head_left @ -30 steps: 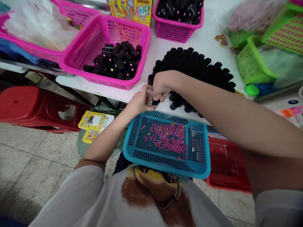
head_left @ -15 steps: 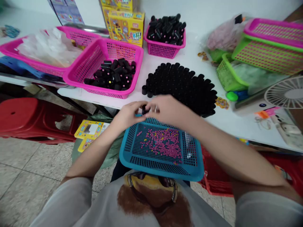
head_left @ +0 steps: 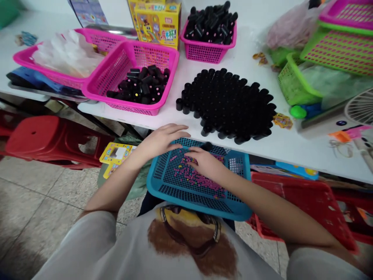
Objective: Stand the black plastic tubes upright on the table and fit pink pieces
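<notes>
My left hand (head_left: pixel 167 140) hovers over the back left rim of a blue mesh basket (head_left: pixel 155 186), fingers stretched and apart, nothing visible in them. Inside the basket, my right hand (head_left: pixel 205 162) reaches leftward over small pink beads (head_left: pixel 201 179), with some yellow and green ones mixed in. Its fingers are slightly bent and apart, and no held piece shows. Just beyond its knuckles is a small black cylinder (head_left: pixel 206 146); whether the hand touches it I cannot tell. The basket rests on my lap against the table edge.
Many black cups (head_left: pixel 230 105) stand packed together on the white table. Pink baskets (head_left: pixel 163 105) hold more black pieces, some with coloured dots. Yellow boxes (head_left: pixel 159 25) stand behind. Green baskets (head_left: pixel 297 83) and a fan (head_left: pixel 361 109) are at right, a red stool (head_left: pixel 35 134) at left.
My hands were together at the basket's back edge around a small dark piece. They have separated; the right has come down into the basket. Several front cups show where my hands blocked them.
</notes>
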Tool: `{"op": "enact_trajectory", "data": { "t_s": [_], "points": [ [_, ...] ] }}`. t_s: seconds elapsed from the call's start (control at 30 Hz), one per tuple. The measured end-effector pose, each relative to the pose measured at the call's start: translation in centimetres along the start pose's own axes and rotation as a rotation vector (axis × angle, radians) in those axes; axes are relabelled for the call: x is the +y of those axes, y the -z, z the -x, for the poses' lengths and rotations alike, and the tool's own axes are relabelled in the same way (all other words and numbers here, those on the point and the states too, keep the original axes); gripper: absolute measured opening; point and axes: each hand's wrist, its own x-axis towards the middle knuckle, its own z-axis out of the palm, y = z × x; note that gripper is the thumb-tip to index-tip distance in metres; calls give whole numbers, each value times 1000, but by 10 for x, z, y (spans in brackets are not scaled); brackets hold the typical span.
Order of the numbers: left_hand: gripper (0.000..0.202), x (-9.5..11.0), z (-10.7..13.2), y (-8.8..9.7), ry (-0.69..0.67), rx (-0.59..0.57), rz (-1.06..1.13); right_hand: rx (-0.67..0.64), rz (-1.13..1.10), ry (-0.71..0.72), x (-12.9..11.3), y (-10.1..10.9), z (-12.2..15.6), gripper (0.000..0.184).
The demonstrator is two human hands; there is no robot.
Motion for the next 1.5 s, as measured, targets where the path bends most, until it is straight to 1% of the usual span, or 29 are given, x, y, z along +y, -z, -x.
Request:
{"op": "enact_trajectory", "data": {
  "t_s": [0.07, 0.1, 0.17, 0.2, 0.23, 0.27, 0.33, 0.37, 0.4, 0.47, 0.5, 0.53, 0.6, 0.67, 0.7, 0.77, 0.83, 0.87, 0.9, 0.97, 1.03, 1.07, 1.13, 1.2, 1.23, 1.3, 1.37, 1.43, 1.5],
  "points": [
    [41, 0, -4, -3, -14, -113, -46, -7, 81, 46, -6, 1, 2, 32],
    [42, 1, -6, -2, -4, -145, -63, -52, 94, 89, -10, 3, 4, 31],
    [39, 7, -7, 6, 10, -194, -76, -178, 39, 175, -15, 9, 11, 27],
    [35, 10, -6, 10, 17, -224, -66, -215, -12, 189, -13, 15, 18, 24],
    [32, 14, -3, 14, 23, -264, -41, -203, -59, 170, -9, 23, 26, 21],
    [30, 17, 0, 16, 29, -312, 0, -143, -100, 119, -2, 33, 37, 19],
    [29, 22, 5, 12, 29, -413, 102, 105, -152, -63, 17, 58, 62, 16],
    [30, 24, 6, 6, 19, -455, 145, 223, -195, -162, 26, 71, 75, 15],
    [31, 25, 4, -4, 3, -484, 176, 296, -252, -257, 34, 81, 88, 18],
    [37, 28, -4, -32, -38, -513, 183, 329, -365, -392, 43, 92, 106, 29],
    [42, 30, -10, -48, -60, -522, 157, 293, -407, -415, 44, 92, 112, 33],
    [48, 34, -18, -64, -86, -541, 111, 220, -428, -407, 43, 88, 114, 36],
    [52, 41, -32, -95, -163, -599, 4, 6, -406, -335, 39, 72, 112, 34],
    [39, 48, -45, -117, -232, -636, -44, -198, -336, -275, 35, 53, 106, 30],
    [30, 51, -49, -125, -247, -641, -53, -256, -307, -266, 34, 47, 103, 30],
    [18, 54, -53, -130, -250, -641, -63, -268, -287, -265, 34, 40, 100, 31],
    [16, 55, -52, -121, -233, -635, -83, -219, -290, -261, 35, 42, 101, 33],
    [24, 55, -49, -111, -225, -635, -97, -195, -287, -256, 36, 45, 102, 33],
    [33, 54, -44, -97, -204, -629, -104, -183, -277, -251, 37, 48, 102, 33],
    [50, 52, -33, -58, -120, -576, -80, -196, -240, -247, 36, 51, 100, 33],
    [57, 46, -20, -10, 69, -394, 40, -281, -157, -225, 33, 47, 90, 32],
    [51, 41, -15, 15, 145, -285, 61, -345, -95, -200, 31, 42, 82, 31],
    [32, 24, -10, 62, 227, -38, -3, -462, 28, -135, 24, 27, 64, 28],
    [31, -2, -10, 100, 256, 116, -88, -520, 113, -88, 18, 8, 44, 26],
    [31, -18, -12, 113, 292, 205, -170, -524, 136, -78, 15, -3, 36, 26],
    [31, -50, -16, 129, 398, 243, -270, -509, 176, -69, 10, -21, 23, 31],
    [38, -73, -21, 132, 514, 257, -327, -493, 211, -59, 8, -33, 16, 37],
    [52, -79, -27, 124, 560, 337, -372, -485, 232, -51, 8, -40, 13, 36],
    [53, -68, -33, 105, 484, 452, -363, -493, 242, -54, 9, -43, 12, 33]
  ]
}}
